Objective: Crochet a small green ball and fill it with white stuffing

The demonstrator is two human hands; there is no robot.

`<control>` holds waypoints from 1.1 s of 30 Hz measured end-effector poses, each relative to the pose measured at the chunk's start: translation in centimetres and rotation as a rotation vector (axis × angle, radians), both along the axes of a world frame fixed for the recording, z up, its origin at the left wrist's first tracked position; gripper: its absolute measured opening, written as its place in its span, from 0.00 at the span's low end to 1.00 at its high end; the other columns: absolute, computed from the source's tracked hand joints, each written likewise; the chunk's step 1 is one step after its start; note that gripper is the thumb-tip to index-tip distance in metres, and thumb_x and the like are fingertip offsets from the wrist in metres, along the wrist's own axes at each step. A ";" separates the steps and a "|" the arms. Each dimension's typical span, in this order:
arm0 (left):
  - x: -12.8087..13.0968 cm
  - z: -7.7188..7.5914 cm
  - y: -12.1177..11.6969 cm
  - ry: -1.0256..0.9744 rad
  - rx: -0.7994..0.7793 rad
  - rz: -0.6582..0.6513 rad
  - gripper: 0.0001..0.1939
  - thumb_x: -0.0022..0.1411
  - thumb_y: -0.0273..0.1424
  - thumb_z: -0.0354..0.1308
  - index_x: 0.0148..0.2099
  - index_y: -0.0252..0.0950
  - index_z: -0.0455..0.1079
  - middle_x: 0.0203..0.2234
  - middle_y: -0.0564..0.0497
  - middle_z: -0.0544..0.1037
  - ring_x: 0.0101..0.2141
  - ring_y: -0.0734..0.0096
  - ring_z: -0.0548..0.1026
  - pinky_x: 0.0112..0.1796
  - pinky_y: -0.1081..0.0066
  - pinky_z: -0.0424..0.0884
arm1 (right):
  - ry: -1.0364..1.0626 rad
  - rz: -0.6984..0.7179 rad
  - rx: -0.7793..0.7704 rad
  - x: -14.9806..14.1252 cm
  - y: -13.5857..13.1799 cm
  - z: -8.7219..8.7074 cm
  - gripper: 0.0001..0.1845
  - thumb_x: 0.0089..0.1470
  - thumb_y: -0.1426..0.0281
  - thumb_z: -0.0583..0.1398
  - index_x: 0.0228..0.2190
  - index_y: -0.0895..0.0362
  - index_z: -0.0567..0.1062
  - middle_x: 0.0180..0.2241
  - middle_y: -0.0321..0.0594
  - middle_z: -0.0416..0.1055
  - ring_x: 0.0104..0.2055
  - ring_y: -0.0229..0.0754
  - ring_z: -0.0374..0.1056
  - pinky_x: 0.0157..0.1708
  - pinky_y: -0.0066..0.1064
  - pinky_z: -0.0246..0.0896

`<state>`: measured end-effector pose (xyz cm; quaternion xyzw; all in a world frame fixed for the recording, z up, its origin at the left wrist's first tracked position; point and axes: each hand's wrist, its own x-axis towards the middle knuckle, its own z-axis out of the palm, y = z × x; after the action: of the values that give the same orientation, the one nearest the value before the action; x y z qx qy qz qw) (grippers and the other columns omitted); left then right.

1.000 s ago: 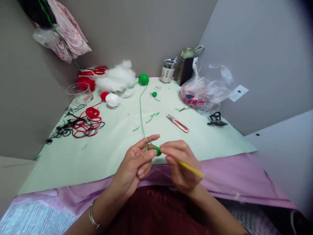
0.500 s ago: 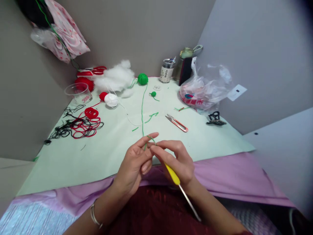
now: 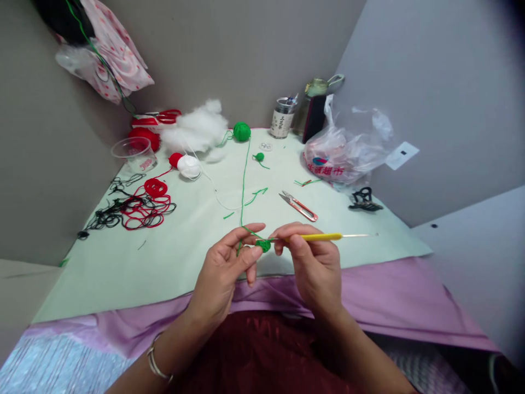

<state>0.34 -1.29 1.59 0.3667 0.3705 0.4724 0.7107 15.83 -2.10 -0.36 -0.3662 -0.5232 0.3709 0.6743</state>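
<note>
Between thumb and fingers, my left hand [image 3: 223, 268] pinches a small green crochet piece [image 3: 263, 246]. Green yarn [image 3: 243, 186] runs over its raised index finger and back to the green yarn ball [image 3: 241, 131]. My right hand [image 3: 314, 262] is closed round a crochet hook [image 3: 320, 237] with a yellow handle and metal at both ends. The hook lies nearly level, and its left tip meets the top edge of the green piece. Exactly how the yarn loops on the tip is too small to tell.
Orange-handled thread snips [image 3: 299, 206] lie beyond my right hand. Tangled red and black yarn [image 3: 135, 208] spreads on the left, near a clear plastic cup [image 3: 133, 156]. White stuffing [image 3: 197, 128] sits at the back. A plastic bag [image 3: 344, 150] and a black claw clip [image 3: 364, 200] are at right.
The hook has swung from slanting down toward me to nearly level, its far end now pointing right. My right hand has shifted slightly right, and the green piece shows again.
</note>
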 end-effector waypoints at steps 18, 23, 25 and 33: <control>-0.2 -0.1 -0.1 0.123 0.137 0.107 0.14 0.58 0.27 0.71 0.47 0.40 0.81 0.27 0.59 0.72 0.20 0.86 0.70 0.23 0.84 0.70 | -0.833 -0.214 0.497 0.1 -1.5 0.9 0.11 0.67 0.77 0.56 0.47 0.57 0.75 0.41 0.49 0.80 0.41 0.44 0.75 0.37 0.35 0.74; -0.1 -0.2 -0.3 -0.060 0.017 -0.079 0.21 0.58 0.29 0.72 0.55 0.42 0.79 0.27 0.60 0.72 0.18 0.87 0.68 0.21 0.83 0.68 | -0.733 -0.266 0.451 -0.3 -1.0 0.0 0.12 0.66 0.78 0.57 0.46 0.55 0.77 0.40 0.47 0.79 0.41 0.43 0.74 0.38 0.35 0.73; -0.1 -0.2 -0.1 -0.122 -0.040 -0.110 0.21 0.59 0.30 0.72 0.55 0.42 0.78 0.29 0.60 0.71 0.16 0.90 0.66 0.18 0.83 0.64 | -0.498 -0.217 0.299 -0.3 -0.9 0.1 0.12 0.67 0.78 0.57 0.44 0.54 0.78 0.38 0.43 0.78 0.40 0.42 0.74 0.40 0.35 0.72; 0.1 -0.1 0.0 -0.114 0.014 -0.021 0.12 0.61 0.30 0.71 0.48 0.40 0.83 0.29 0.57 0.72 0.27 0.84 0.74 0.32 0.83 0.72 | 0.088 0.042 -0.015 0.2 -0.3 0.0 0.11 0.69 0.69 0.58 0.39 0.53 0.81 0.37 0.38 0.78 0.34 0.37 0.72 0.36 0.32 0.70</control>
<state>0.40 -1.29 1.50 0.3481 0.3222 0.4874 0.7331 15.98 -2.41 -0.38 -0.3437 -0.4978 0.4047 0.6857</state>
